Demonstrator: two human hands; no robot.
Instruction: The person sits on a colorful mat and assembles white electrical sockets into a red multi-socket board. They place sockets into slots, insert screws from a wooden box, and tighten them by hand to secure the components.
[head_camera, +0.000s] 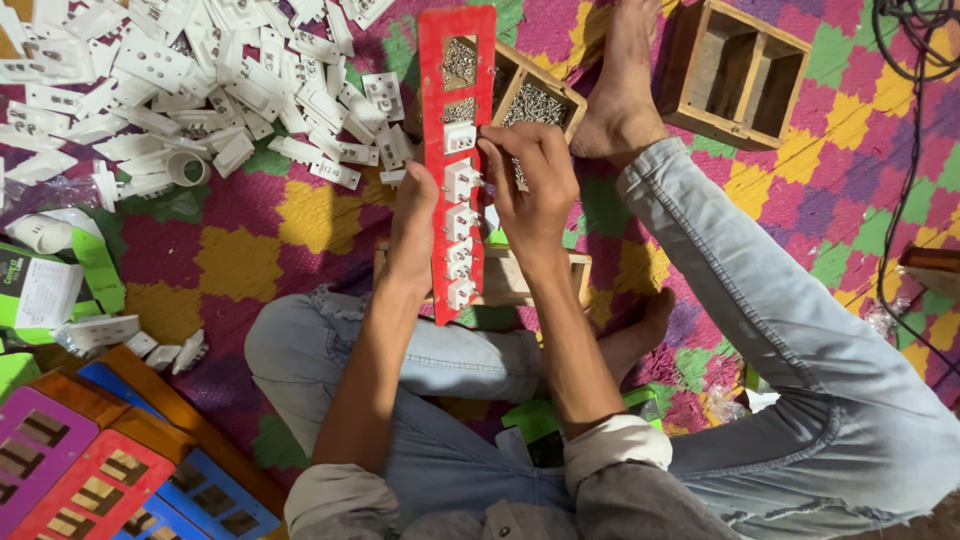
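Observation:
A long red panel (456, 40) with rectangular cutouts stands upright in front of me, held over my lap. Several white socket modules (460, 182) sit in its lower cutouts; the top cutouts are empty. My left hand (414, 232) grips the panel's left edge from behind. My right hand (528, 178) rests against the right edge, fingertips pinching at the topmost fitted module (458, 137).
A heap of white socket parts (190, 75) covers the mat at upper left. A wooden box of screws (540, 100) lies behind the panel, another wooden box (735, 70) at upper right. Coloured panels (95, 470) are stacked lower left. A low wooden frame (510, 275) sits under my hands.

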